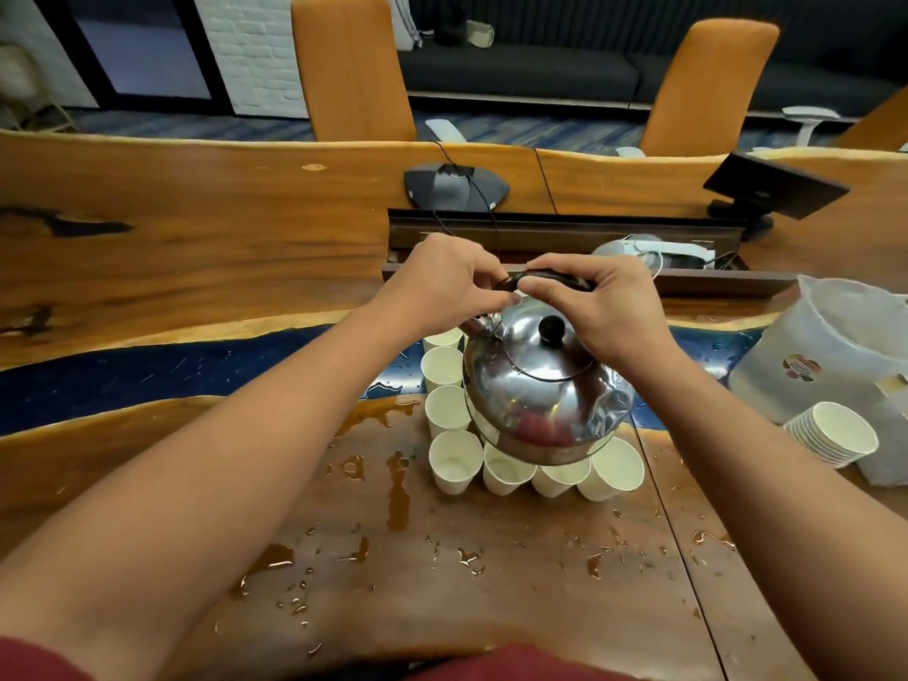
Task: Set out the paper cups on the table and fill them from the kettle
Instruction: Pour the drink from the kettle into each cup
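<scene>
Both hands (444, 277) (597, 307) clamped on kettle (540, 400) handle above cups (454, 462); spare stack (830, 435), plastic jug (825, 346) right.

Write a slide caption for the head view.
Both hands, left and right, grip the steel kettle handle above clustered paper cups on a wet table.

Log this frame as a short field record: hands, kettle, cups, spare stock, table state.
left hand: grips the spout-side end of the kettle handle
right hand: grips the other end of the handle
kettle: steel, lid on, held over the cups, spout pointing left and away
paper cups: upright and clustered under and beside the kettle; some hidden behind it, count unclear
cup stack: nested, lying on its side at right
plastic jug: translucent, behind the stack
table: wet, puddles and drops near the cups
</scene>
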`<state>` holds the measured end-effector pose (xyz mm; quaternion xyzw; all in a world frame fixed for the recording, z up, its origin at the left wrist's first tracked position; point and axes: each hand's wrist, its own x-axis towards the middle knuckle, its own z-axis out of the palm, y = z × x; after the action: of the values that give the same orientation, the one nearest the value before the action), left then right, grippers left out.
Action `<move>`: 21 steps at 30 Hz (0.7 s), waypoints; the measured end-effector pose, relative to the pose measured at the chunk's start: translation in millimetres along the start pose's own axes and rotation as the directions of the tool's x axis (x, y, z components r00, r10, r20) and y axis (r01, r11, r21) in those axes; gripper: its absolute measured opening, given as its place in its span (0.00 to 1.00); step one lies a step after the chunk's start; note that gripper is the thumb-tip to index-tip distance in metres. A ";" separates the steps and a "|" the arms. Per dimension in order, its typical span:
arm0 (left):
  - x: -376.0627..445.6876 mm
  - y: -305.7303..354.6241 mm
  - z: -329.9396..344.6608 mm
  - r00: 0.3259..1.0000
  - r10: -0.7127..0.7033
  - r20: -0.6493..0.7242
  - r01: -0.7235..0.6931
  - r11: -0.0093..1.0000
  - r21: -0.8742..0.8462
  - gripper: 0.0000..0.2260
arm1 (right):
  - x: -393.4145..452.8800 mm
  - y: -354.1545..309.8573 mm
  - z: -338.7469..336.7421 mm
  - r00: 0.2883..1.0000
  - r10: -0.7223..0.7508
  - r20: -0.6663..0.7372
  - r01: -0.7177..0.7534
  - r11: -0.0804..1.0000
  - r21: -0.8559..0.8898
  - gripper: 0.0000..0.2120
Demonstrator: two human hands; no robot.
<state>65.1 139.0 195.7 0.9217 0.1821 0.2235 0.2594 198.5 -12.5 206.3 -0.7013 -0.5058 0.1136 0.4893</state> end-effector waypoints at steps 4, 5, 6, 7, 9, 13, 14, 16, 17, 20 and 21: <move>0.7 -9.0 0.6 1.000 0.014 -0.017 -0.013 1.000 0.017 0.10 | 4.7 -2.1 3.0 1.000 -0.010 0.020 0.011 1.000 -0.013 0.05; 1.2 -11.5 0.2 1.000 0.007 -0.019 -0.007 1.000 0.000 0.09 | 6.8 -2.0 3.8 1.000 -0.009 0.027 0.010 1.000 -0.012 0.05; 1.2 -13.3 0.3 1.000 0.004 -0.020 -0.005 1.000 -0.025 0.09 | 8.5 -1.8 4.1 0.999 -0.008 0.034 0.008 1.000 -0.017 0.05; 1.2 -14.2 0.8 1.000 0.002 -0.015 -0.003 0.999 -0.054 0.08 | 9.6 -1.5 3.6 0.999 -0.007 0.038 0.008 1.000 -0.028 0.06; 1.5 -17.2 0.1 1.000 -0.016 0.013 0.017 0.994 -0.112 0.07 | 14.0 0.1 5.3 0.999 -0.004 0.051 0.006 0.999 -0.051 0.06; 5.3 -21.4 2.4 0.999 -0.042 0.028 0.045 0.989 -0.141 0.07 | 18.5 4.6 8.0 0.998 0.022 0.053 -0.018 0.997 -0.078 0.07; 5.7 -22.0 2.8 0.999 -0.044 0.031 0.048 0.988 -0.144 0.07 | 19.5 5.1 8.6 0.998 0.026 0.057 -0.022 0.997 -0.077 0.07; 6.1 -22.4 3.7 0.996 -0.067 0.053 0.076 0.978 -0.196 0.06 | 21.4 6.1 9.1 0.997 0.037 0.067 -0.031 0.996 -0.079 0.07; 6.3 -22.7 3.9 0.995 -0.074 0.060 0.085 0.972 -0.220 0.05 | 22.3 6.6 8.9 0.997 0.040 0.069 -0.034 0.996 -0.081 0.07; 7.1 -23.3 5.8 0.995 -0.075 0.063 0.088 0.967 -0.240 0.04 | 25.7 7.3 8.3 0.995 0.054 0.080 -0.046 0.994 -0.095 0.07; 7.7 -24.3 6.7 0.995 -0.078 0.059 0.091 0.965 -0.246 0.04 | 26.8 7.5 8.2 0.995 0.058 0.084 -0.049 0.994 -0.100 0.07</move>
<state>69.5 159.3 179.3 0.8786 0.1852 0.2105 0.3866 210.1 14.1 205.2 -0.7321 -0.5126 0.1322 0.4288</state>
